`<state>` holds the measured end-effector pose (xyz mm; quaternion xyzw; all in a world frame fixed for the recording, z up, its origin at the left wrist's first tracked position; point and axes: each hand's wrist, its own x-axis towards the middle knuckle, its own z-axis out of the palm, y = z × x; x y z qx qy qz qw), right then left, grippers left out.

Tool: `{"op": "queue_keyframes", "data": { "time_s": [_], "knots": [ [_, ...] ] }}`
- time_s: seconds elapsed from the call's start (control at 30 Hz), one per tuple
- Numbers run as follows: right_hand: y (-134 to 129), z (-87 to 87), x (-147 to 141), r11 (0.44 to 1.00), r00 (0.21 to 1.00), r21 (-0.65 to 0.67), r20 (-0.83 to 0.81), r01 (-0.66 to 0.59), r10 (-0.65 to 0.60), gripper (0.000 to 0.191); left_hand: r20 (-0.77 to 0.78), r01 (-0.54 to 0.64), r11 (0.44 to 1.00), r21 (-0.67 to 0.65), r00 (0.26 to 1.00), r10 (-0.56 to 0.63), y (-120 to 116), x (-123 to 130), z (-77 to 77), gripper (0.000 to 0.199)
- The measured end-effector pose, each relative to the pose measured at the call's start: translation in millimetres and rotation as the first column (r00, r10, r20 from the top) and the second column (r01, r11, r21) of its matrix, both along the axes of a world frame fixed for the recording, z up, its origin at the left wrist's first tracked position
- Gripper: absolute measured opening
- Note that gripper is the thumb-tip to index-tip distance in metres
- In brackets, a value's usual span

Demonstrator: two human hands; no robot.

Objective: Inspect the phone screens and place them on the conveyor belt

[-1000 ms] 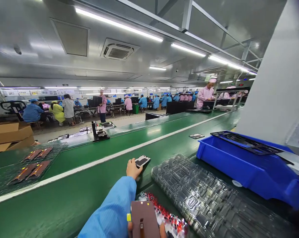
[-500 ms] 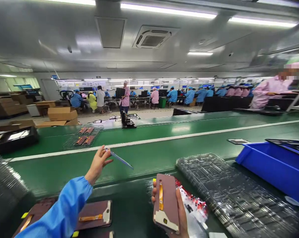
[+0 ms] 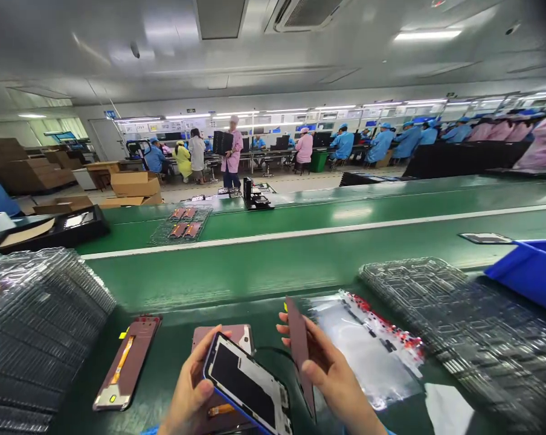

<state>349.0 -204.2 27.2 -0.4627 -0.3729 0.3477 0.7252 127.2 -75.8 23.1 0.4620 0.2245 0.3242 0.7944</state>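
Observation:
My left hand (image 3: pixel 192 382) grips a blue-edged phone frame (image 3: pixel 248 380) by its left side, with its black and silver inner face turned up. To its right, my right hand (image 3: pixel 330 368) holds a brown screen panel (image 3: pixel 299 347) tilted nearly edge-on, the thumb against its face. The two parts are close but apart. Another brown panel (image 3: pixel 244 336) lies partly hidden behind the phone frame. On the left of the green bench, a brown panel (image 3: pixel 134 359) with an orange flex cable and a yellow tab lies flat.
Stacked clear trays (image 3: pixel 41 338) stand at left; more clear trays (image 3: pixel 454 326) lie at right beside a blue bin (image 3: pixel 531 272). A plastic sheet with red bits (image 3: pixel 368 350) lies nearer. Across the green belt (image 3: pixel 255 266) are a small black stand (image 3: pixel 255 196) and several people.
My left hand has come down from over the belt with the phone frame, now beside my right hand. The panel in my right hand has turned edge-on. The view has tilted down.

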Motion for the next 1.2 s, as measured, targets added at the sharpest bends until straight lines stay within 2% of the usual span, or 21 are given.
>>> {"op": "queue_keyframes", "data": {
  "time_s": [0.07, 0.17, 0.3, 0.53, 0.77, 0.9, 1.07, 1.2],
  "knots": [
    [-1, 3.4, -10, 0.998, 0.983, -0.036, 0.177, -0.047, 0.053, 0.067, -0.008, 0.074, 0.997, 0.008, 0.997, -0.074, 0, -1, -4.3, 0.093],
    [-1, 7.9, -19, 0.993, 0.917, -0.082, 0.384, -0.079, 0.105, 0.067, -0.024, 0.064, 0.998, 0.023, 0.998, -0.064, 3, -1, -5.1, 0.095],
    [-1, 10.5, -19, 0.992, 0.844, -0.082, 0.521, -0.095, 0.123, 0.067, -0.027, 0.101, 0.993, 0.063, 0.995, -0.1, 8, 2, -0.3, 0.09],
    [-1, 5.3, -14, 0.984, 0.82, -0.147, 0.547, -0.102, 0.167, 0.068, -0.044, 0.115, 0.989, 0.09, 0.993, -0.112, 9, 9, 10.9, 0.087],
    [-1, 1.3, -18, 0.979, 0.811, -0.172, 0.553, -0.114, 0.191, 0.068, -0.009, 0.184, 0.967, 0.175, 0.983, -0.185, 5, 18, 9.6, 0.079],
    [-5, -0.4, -14, 0.978, 0.81, -0.183, 0.557, -0.097, 0.184, 0.067, -0.004, 0.174, 0.966, 0.193, 0.984, -0.177, 6, 20, 12.9, 0.074],
    [-8, -2.0, -11, 0.982, 0.802, -0.17, 0.574, -0.084, 0.168, 0.066, -0.056, 0.133, 0.972, 0.193, 0.991, -0.124, 7, 20, 16.3, 0.077],
    [-9, -1.5, -13, 0.983, 0.768, -0.163, 0.618, -0.083, 0.168, 0.068, -0.045, 0.142, 0.966, 0.215, 0.99, -0.135, 4, 22, 16.5, 0.079]
  ]
}}
